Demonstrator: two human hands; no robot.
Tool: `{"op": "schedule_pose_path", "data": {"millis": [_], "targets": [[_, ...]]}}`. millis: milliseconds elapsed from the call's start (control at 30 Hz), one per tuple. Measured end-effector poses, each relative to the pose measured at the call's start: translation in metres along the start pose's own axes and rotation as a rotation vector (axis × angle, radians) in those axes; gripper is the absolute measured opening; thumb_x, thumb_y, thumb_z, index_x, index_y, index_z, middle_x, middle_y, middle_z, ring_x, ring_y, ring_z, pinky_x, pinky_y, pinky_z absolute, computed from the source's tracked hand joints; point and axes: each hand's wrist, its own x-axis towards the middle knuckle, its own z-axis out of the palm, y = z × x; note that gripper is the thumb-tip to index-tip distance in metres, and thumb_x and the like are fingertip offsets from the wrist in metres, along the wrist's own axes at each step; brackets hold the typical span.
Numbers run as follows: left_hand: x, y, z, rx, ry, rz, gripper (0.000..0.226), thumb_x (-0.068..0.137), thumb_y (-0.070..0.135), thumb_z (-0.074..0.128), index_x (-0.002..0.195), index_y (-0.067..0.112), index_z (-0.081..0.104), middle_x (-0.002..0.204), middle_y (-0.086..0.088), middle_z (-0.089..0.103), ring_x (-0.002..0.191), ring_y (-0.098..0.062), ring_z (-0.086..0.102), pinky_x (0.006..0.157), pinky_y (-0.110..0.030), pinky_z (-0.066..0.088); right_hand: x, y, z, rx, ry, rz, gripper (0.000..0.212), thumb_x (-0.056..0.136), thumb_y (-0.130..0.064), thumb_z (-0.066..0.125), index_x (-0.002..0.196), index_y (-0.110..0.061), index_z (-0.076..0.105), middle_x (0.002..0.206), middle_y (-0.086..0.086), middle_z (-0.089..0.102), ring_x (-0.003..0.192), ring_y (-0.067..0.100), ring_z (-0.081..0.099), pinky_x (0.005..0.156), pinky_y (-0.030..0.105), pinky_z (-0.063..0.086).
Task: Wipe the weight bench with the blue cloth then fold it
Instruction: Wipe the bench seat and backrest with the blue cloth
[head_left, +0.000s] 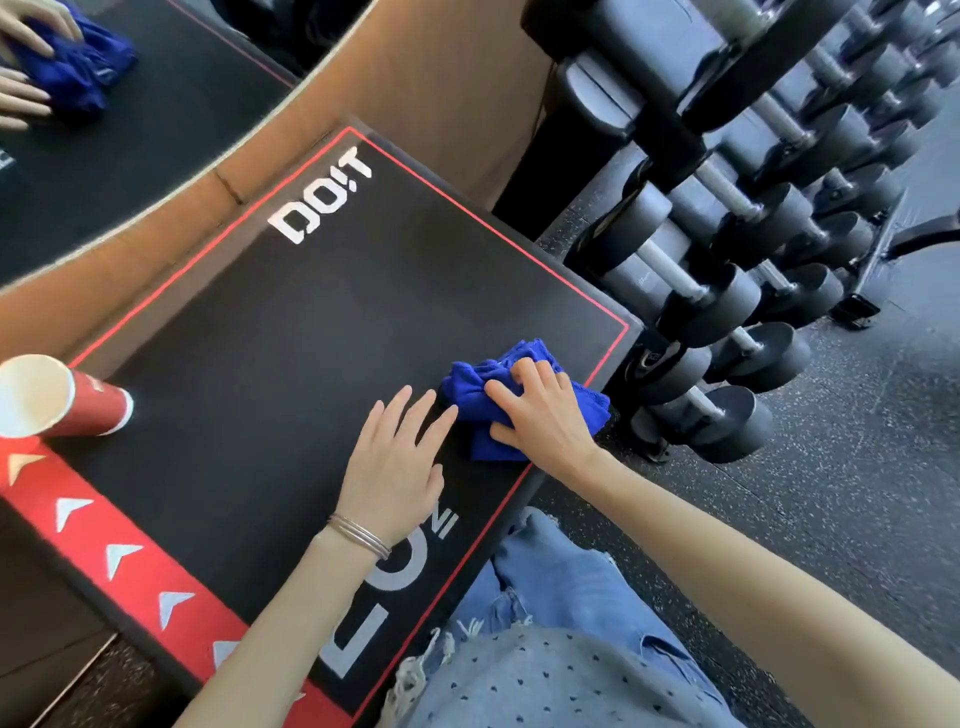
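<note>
The weight bench (291, 332) is a black padded top with a red border line and white "DO!T" lettering. A bunched blue cloth (470, 392) lies on it near the right edge. My right hand (540, 410) lies over the cloth, fingers curled down into its folds and thumb against its near side. My left hand (395, 467) rests flat on the black surface just left of the cloth, fingers straight and spread, their tips almost at the cloth's edge. A thin bracelet sits on the left wrist.
A red paper cup (62, 397) stands at the bench's left edge. A rack of black dumbbells (727, 291) stands close to the right of the bench. A mirror (130, 119) behind the bench reflects hands and cloth. My jeans (561, 613) are against the near edge.
</note>
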Motion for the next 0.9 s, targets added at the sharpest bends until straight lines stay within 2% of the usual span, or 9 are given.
{"op": "schedule_pose_path", "data": {"millis": [167, 367, 500, 600, 733, 900], "targets": [[0.029, 0.032, -0.003, 0.027, -0.001, 0.198, 0.065, 0.066, 0.025, 0.075, 0.127, 0.013, 0.058, 0.128, -0.014, 0.059, 0.124, -0.038, 0.051, 0.102, -0.054, 0.042, -0.042, 0.037, -0.013, 0.013, -0.058, 0.252, 0.029, 0.074, -0.025, 0.064, 0.099, -0.011, 0.061, 0.100, 0.019, 0.056, 0.083, 0.034, 0.051, 0.064, 0.041, 0.042], [0.058, 0.107, 0.007, 0.111, -0.083, 0.498, 0.065, 0.077, 0.050, 0.063, 0.133, 0.021, 0.052, 0.138, -0.011, 0.052, 0.132, -0.036, 0.043, 0.107, -0.055, 0.036, -0.127, 0.079, -0.019, 0.007, -0.068, 0.562, 0.029, 0.066, -0.023, 0.073, 0.091, -0.011, 0.063, 0.090, 0.019, 0.057, 0.075, 0.035, 0.055, 0.058, 0.037, 0.043], [0.061, 0.170, 0.023, 0.154, -0.153, 0.724, 0.066, 0.081, 0.055, 0.054, 0.138, 0.022, 0.046, 0.144, -0.011, 0.045, 0.137, -0.036, 0.034, 0.112, -0.054, 0.027, -0.209, 0.099, -0.007, 0.011, -0.140, 0.802, 0.031, 0.082, -0.031, 0.054, 0.110, -0.019, 0.053, 0.113, 0.013, 0.049, 0.097, 0.031, 0.047, 0.069, 0.037, 0.035], [0.050, 0.222, 0.036, 0.160, -0.213, 0.874, 0.067, 0.085, 0.057, 0.045, 0.143, 0.025, 0.037, 0.151, -0.009, 0.035, 0.143, -0.035, 0.021, 0.116, -0.053, 0.015, -0.278, 0.102, 0.000, 0.042, -0.131, 0.985, 0.032, 0.085, -0.035, 0.051, 0.114, -0.021, 0.050, 0.119, 0.012, 0.047, 0.102, 0.030, 0.045, 0.073, 0.037, 0.037], [0.015, 0.294, 0.048, 0.200, -0.251, 1.060, 0.066, 0.082, 0.058, 0.049, 0.139, 0.024, 0.044, 0.147, -0.009, 0.042, 0.141, -0.036, 0.028, 0.114, -0.055, 0.020, -0.371, 0.096, 0.006, 0.113, -0.090, 1.219, 0.033, 0.088, -0.037, 0.053, 0.117, -0.020, 0.052, 0.120, 0.013, 0.048, 0.104, 0.031, 0.046, 0.078, 0.040, 0.042], [-0.039, 0.371, 0.075, 0.230, -0.299, 1.252, 0.068, 0.086, 0.059, 0.040, 0.145, 0.028, 0.029, 0.155, -0.006, 0.027, 0.146, -0.032, 0.011, 0.118, -0.050, 0.006, -0.478, 0.075, 0.017, 0.169, -0.059, 1.438, 0.034, 0.090, -0.040, 0.051, 0.117, -0.021, 0.051, 0.119, 0.012, 0.046, 0.105, 0.031, 0.045, 0.079, 0.041, 0.043]]}}
